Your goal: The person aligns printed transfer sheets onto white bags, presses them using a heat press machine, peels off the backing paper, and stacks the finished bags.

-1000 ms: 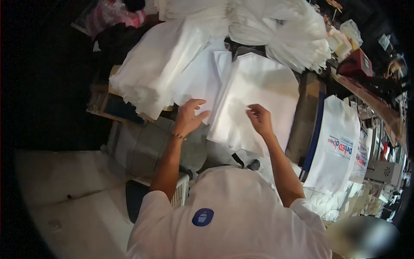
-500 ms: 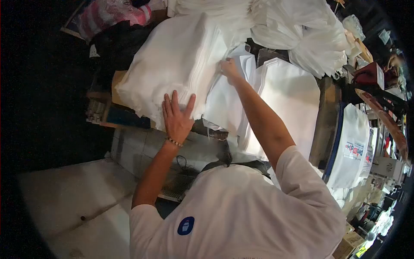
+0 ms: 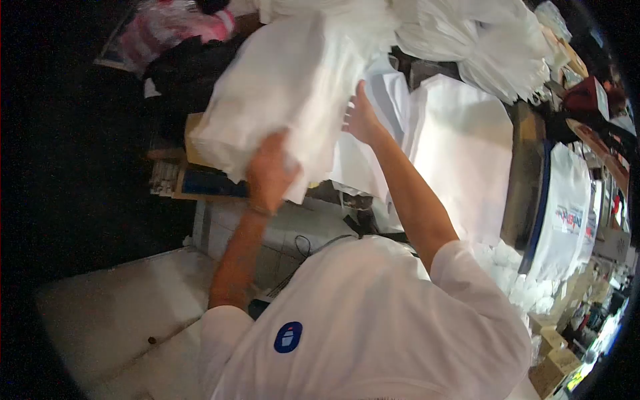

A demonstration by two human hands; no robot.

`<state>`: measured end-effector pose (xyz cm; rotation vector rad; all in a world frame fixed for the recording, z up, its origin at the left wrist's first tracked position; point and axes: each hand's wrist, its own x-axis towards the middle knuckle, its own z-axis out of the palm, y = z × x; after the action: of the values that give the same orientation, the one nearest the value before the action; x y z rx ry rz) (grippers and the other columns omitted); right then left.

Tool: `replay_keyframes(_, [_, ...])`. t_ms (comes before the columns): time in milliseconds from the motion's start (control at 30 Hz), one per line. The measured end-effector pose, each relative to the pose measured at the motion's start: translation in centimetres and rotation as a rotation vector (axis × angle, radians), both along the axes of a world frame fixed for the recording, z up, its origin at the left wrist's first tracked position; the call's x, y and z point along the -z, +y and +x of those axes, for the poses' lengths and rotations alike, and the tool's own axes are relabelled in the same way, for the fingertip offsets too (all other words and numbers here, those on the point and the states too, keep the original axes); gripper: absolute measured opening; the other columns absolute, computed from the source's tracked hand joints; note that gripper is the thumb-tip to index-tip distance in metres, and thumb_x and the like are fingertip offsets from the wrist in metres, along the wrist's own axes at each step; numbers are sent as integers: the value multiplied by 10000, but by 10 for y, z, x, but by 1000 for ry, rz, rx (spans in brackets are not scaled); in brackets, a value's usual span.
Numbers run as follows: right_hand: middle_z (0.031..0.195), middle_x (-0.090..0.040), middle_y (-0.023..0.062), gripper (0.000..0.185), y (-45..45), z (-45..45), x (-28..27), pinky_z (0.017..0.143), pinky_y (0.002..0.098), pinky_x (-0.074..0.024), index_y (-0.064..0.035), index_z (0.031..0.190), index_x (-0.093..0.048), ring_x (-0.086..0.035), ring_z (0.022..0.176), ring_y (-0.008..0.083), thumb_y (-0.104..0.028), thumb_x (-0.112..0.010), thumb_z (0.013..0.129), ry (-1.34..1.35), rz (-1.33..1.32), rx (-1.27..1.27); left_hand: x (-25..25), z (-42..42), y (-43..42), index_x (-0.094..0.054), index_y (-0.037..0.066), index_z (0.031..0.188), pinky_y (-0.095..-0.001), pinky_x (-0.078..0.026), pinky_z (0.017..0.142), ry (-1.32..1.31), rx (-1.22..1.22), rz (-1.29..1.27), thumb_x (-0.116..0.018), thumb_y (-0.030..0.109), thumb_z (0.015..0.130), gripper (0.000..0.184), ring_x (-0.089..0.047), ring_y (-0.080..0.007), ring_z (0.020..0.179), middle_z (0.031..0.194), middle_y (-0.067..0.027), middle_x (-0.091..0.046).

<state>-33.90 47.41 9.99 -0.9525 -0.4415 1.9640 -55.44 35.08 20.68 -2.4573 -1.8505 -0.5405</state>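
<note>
A thick stack of white fabric sheets or bags [image 3: 273, 73] lies in front of me, its right side showing many layered edges. My left hand [image 3: 272, 175] is on the near edge of this stack, smeared by motion, so its finger pose is unclear. Against the stack's right side, my right hand [image 3: 365, 119] is held with its fingers stretched out and thumb up, and nothing shows in it. Just beyond that hand are looser white sheets [image 3: 360, 163]. A second stack of white sheets [image 3: 463, 153] lies further right.
Bundles of gathered white fabric [image 3: 467, 47] sit at the back. A pink-and-white bundle in clear plastic [image 3: 170, 33] is at the far left, beside dark cloth [image 3: 193, 63]. Printed white bags [image 3: 563, 213] hang or lie at the right, above cardboard boxes [image 3: 555, 370].
My right hand has opened from a closed pose and now rests by the stack's side. My left hand's spread fingers have become blurred at the near edge. The view has shifted slightly.
</note>
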Motion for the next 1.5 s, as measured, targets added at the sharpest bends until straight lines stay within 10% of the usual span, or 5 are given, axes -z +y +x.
replay_keyframes(300, [1540,-126,364,1427,-2,-34,3,1110,682,-214,77,1492,130,-247,1420,475,-662,-786,685,-199,117,-140,-18,-140,142,-624,1,1207,-399,-516,887,-235,-364,-22,-762,497,796,659,-653,-328,1045,1152,-210,-666])
replay_keyframes(400, [1446,-261,399,1474,-8,-41,-16,986,608,-444,161,1438,105,-438,1290,468,-594,-863,623,-573,39,-99,20,-206,201,-535,-30,1344,-425,-462,980,-149,-540,-309,-651,710,777,940,-583,-346,1164,1273,-248,-601])
replay_keyframes(500, [824,-674,151,637,-11,-41,-18,650,345,-530,118,910,-672,-633,696,222,-400,-896,614,-477,69,37,9,-198,223,-585,-40,1296,-397,-448,921,-289,-625,-902,-605,745,795,931,-567,-294,1052,1184,-205,-618])
replay_keyframes(700, [938,-697,148,585,-1,-72,-15,783,369,-535,77,1001,-687,-667,888,251,-334,-894,640,-502,85,388,89,-281,250,-406,-44,1453,-390,-222,1185,-675,-512,-947,-656,669,815,989,-290,-293,1444,1561,-198,-310])
replay_keyframes(1500, [965,-651,178,799,-105,-61,-172,759,454,-502,-75,1271,-500,-642,898,385,-290,-815,569,-908,1112,123,37,-180,60,-473,12,1429,-418,-392,1067,-1318,-497,-750,-745,642,740,972,-467,-309,1297,1440,-172,-486])
